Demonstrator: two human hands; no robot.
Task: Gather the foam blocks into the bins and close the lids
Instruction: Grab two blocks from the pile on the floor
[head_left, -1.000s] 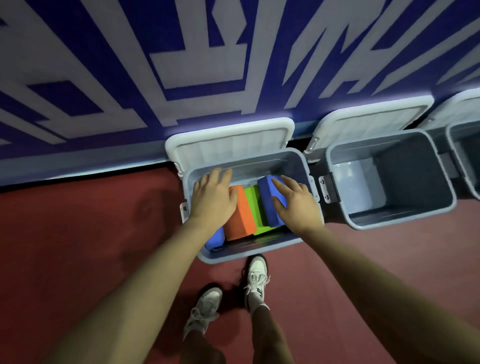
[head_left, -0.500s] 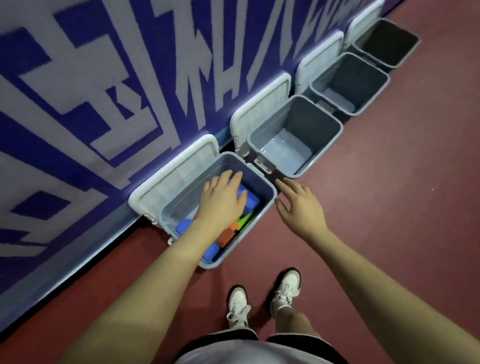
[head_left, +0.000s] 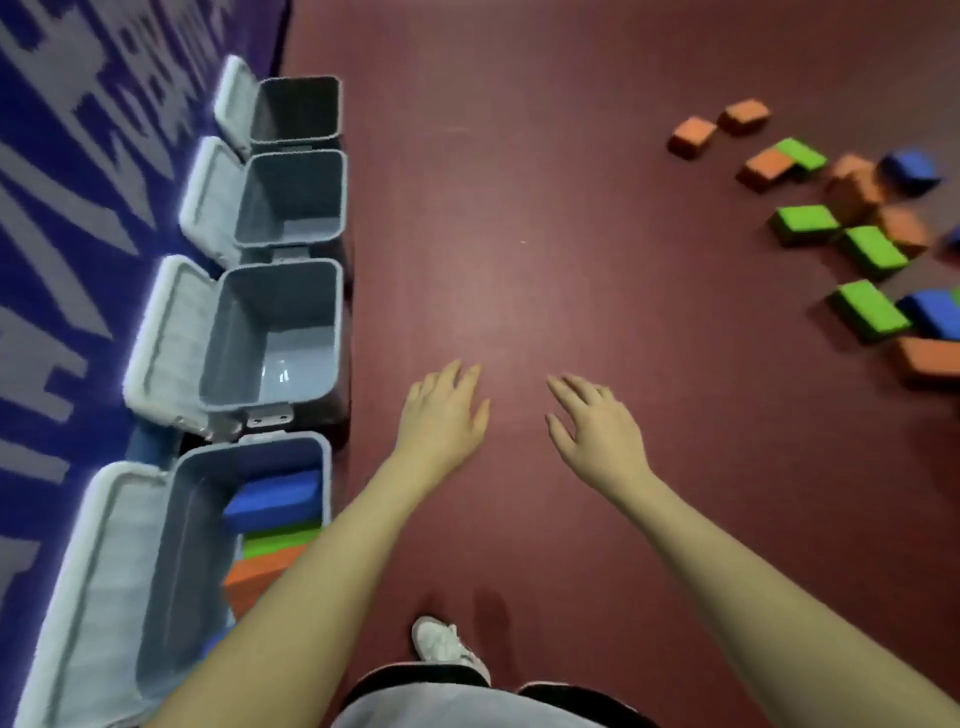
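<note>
Four grey plastic bins (head_left: 283, 332) stand in a row along the blue wall (head_left: 62, 218), lids open; the nearest bin (head_left: 182, 545) holds blue, green and orange foam blocks (head_left: 275, 499). Over a dozen loose foam blocks (head_left: 867, 312) lie scattered on the red floor (head_left: 519, 234), while the left hand (head_left: 441, 415) and right hand (head_left: 597, 431) hover spread, holding nothing.

Indoor play hall: maroon floor (head_left: 571, 208) (sports-style), lettered blue wall (head_left: 78, 156).

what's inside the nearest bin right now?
The nearest bin holds a blue block, green block and orange block. The left forearm covers its near end.
</note>
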